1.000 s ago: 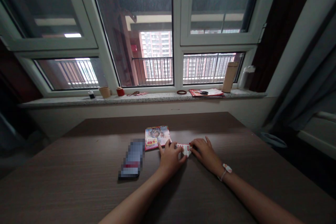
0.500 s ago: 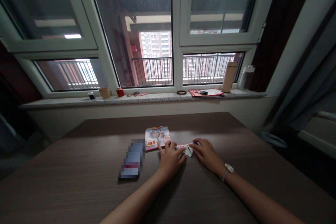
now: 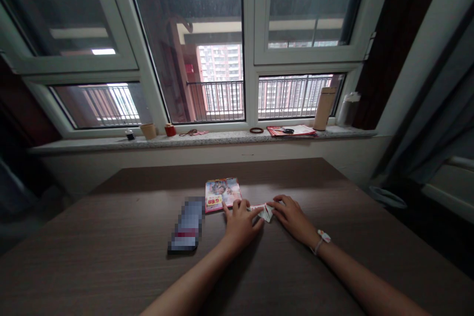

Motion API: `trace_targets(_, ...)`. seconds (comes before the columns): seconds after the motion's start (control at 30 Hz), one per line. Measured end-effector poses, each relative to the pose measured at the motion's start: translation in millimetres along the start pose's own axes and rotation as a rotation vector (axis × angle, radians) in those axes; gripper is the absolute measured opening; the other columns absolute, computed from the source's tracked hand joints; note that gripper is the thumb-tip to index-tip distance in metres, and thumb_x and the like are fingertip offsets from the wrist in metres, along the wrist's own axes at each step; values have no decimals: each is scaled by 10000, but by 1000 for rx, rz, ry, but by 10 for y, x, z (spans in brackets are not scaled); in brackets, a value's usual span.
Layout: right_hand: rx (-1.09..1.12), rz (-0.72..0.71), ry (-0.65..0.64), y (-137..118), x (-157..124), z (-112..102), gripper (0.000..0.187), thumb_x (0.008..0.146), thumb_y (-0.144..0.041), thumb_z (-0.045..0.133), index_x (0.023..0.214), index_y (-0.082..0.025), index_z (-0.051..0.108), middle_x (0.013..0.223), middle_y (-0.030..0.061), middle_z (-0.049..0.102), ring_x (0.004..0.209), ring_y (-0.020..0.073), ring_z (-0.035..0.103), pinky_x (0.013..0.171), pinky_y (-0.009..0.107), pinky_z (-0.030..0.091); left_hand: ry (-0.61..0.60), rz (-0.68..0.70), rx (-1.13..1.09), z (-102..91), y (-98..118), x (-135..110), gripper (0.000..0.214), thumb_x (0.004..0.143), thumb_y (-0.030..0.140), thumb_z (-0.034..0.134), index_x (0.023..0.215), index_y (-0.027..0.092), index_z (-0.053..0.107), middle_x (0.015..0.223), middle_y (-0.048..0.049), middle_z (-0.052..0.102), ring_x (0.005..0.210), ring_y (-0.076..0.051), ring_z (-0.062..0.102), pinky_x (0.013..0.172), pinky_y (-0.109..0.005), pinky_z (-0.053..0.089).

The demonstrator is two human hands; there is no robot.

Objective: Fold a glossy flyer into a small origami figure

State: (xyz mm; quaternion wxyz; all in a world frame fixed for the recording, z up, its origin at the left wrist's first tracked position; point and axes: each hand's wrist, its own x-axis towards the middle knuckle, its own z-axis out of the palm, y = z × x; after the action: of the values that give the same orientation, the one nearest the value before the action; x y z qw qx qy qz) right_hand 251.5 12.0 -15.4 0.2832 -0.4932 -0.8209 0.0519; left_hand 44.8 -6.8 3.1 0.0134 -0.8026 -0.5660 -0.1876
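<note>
A small folded paper [image 3: 265, 212], white with red print, lies on the table between my hands. My left hand [image 3: 240, 224] holds its left side down, the index finger stretched across it and the other fingers bent. On the right edge, the fingertips of my right hand [image 3: 292, 215] close on the paper; its thumb is mostly hidden. A picture leaflet [image 3: 222, 193] marked 89.9 lies just beyond my left hand, one finger of which reaches its lower edge. A phone [image 3: 186, 227] with a blurred screen rests to the left.
The brown table [image 3: 92, 256] ends below the window sill [image 3: 222, 139]. On the sill stand a paper cup [image 3: 148, 131], a red jar [image 3: 170, 130], a dark bracelet [image 3: 256, 130], printed papers [image 3: 292, 131], a tan flask [image 3: 325, 108] and a grey bottle [image 3: 348, 109].
The fingers of my right hand have shifted slightly at the paper's right edge. My left hand and the other things stay as they were.
</note>
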Motion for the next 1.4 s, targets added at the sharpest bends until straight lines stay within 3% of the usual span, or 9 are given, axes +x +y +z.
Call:
trace_targets(0.23,34,43,-28,-47,7,-111,334,899,-322,520,1225,-248,534,1118,76,612,1064,234,527,917,397,399,-3,2,-16,9,-16,0,315,850,519,536,1151,468,615,1186,-27,535,1199,-297,380,1039,-713,19)
trace_targets(0.33,76,17,-68,-18,19,-159,186,887,-363,534,1005,-244,616,1034,57,651,1032,225,552,941,416,384,-22,-1,-28,18,-22,5,310,853,505,540,1152,465,613,1263,-10,517,1241,-316,343,1035,-720,23)
trace_targets(0.47,183,-81,-152,78,33,-169,186,919,-351,469,1011,-290,619,1111,17,661,1153,194,538,1116,524,154,-66,8,-32,3,-27,7,321,874,486,510,1184,463,590,1273,9,530,1250,-334,335,1028,-733,29)
trace_targets(0.63,202,-111,-228,108,41,-203,182,931,-305,447,1023,-292,603,1150,4,650,1184,171,522,1141,533,74,-89,22,-19,-29,-41,13,330,879,513,491,1196,482,576,1253,24,552,1264,-351,327,1010,-757,-19)
trace_targets(1.0,131,-94,-168,75,54,-248,220,948,-283,413,1006,-272,625,1007,1,677,1019,148,601,1136,515,121,-95,8,-21,-78,-34,7,343,875,539,482,1201,486,576,1257,24,555,1276,-367,313,1008,-762,-27)
trace_targets(1.4,21,-55,-135,4,54,-163,226,951,-295,410,1019,-293,626,964,3,671,995,175,567,1081,491,202,-55,34,-37,-42,-7,-10,313,857,490,541,1163,476,604,1197,22,579,1252,-351,331,1019,-741,-60)
